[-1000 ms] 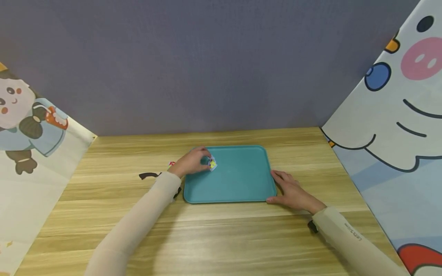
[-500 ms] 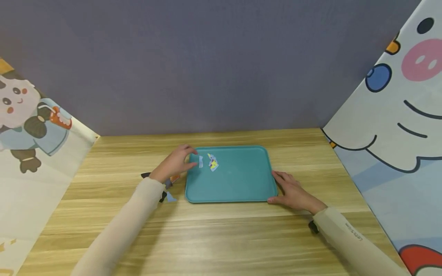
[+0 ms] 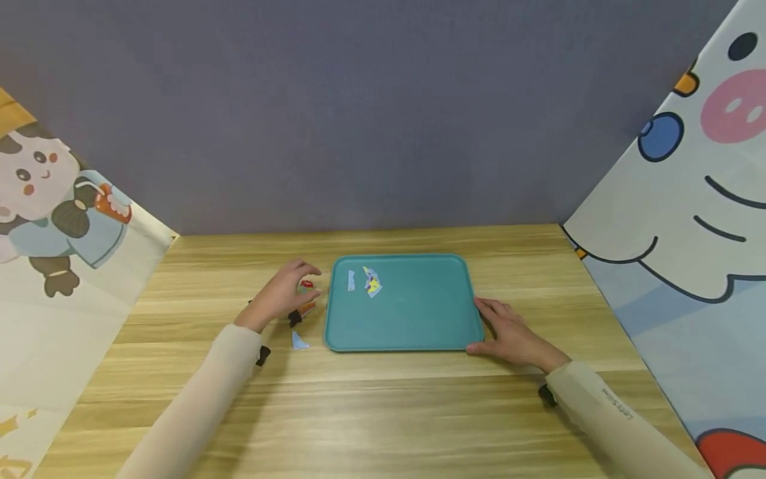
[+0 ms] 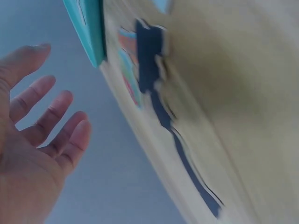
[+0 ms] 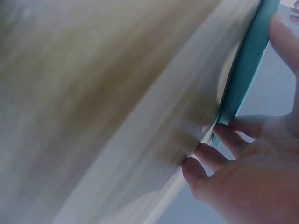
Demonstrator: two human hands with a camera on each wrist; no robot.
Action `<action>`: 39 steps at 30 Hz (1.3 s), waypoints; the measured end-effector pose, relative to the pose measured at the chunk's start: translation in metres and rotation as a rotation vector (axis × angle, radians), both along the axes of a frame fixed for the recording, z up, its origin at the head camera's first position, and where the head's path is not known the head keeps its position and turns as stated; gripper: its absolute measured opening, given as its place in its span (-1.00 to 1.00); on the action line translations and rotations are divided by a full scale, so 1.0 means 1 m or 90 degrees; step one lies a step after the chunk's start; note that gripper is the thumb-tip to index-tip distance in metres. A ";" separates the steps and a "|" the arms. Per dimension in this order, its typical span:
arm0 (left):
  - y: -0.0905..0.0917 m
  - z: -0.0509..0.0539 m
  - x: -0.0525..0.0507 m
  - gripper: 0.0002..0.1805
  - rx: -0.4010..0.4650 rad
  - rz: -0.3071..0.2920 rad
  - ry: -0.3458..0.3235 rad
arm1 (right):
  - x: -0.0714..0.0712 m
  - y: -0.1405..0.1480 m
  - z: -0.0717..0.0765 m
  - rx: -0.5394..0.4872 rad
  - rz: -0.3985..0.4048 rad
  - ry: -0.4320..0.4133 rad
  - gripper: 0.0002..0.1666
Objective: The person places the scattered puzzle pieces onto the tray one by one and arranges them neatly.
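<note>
My left hand (image 3: 281, 296) hovers over loose paper pieces left of the teal tray (image 3: 407, 306), its fingers relaxed and holding nothing. Beneath and beside it lie a red-and-green piece (image 3: 306, 285), an orange-and-black piece (image 3: 302, 313) and a light blue piece (image 3: 300, 341). Inside the tray, near its upper left, are a narrow pale blue piece (image 3: 351, 280) and a purple-and-yellow cluster (image 3: 372, 283). My right hand (image 3: 514, 338) rests at the tray's right edge, thumb near the lower right corner. In the left wrist view a long dark piece (image 4: 149, 56) lies on the wood.
The wooden table (image 3: 383, 412) meets a grey panel (image 3: 371, 120) at the back. Cartoon-printed panels stand at the left (image 3: 78, 219) and right (image 3: 688, 199).
My left hand has let go of the pale blue piece in the tray and moved left, over the loose pieces. My right hand has stayed at the tray's edge.
</note>
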State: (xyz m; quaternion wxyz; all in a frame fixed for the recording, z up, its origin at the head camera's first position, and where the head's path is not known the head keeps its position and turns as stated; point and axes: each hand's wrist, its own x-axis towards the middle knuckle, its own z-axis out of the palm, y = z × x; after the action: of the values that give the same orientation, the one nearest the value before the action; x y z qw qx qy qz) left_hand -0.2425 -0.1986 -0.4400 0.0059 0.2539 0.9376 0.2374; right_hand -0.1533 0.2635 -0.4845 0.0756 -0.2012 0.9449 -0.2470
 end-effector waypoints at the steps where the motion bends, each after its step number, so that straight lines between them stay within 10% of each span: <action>1: -0.003 -0.001 0.002 -0.53 -0.001 0.008 -0.003 | 0.000 0.000 0.000 0.000 -0.001 -0.001 0.23; 17: -0.030 -0.012 0.010 -0.43 -0.063 0.058 -0.026 | 0.001 0.004 0.003 0.000 0.000 -0.009 0.23; 39: -0.017 -0.023 -0.001 -0.36 -0.094 0.105 -0.024 | 0.000 0.000 0.001 -0.007 0.006 -0.002 0.23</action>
State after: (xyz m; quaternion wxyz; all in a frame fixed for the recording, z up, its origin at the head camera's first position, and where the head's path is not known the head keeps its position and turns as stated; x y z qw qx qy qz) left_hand -0.2438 -0.2152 -0.4628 0.0224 0.1702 0.9700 0.1720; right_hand -0.1535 0.2632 -0.4839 0.0775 -0.2058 0.9423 -0.2523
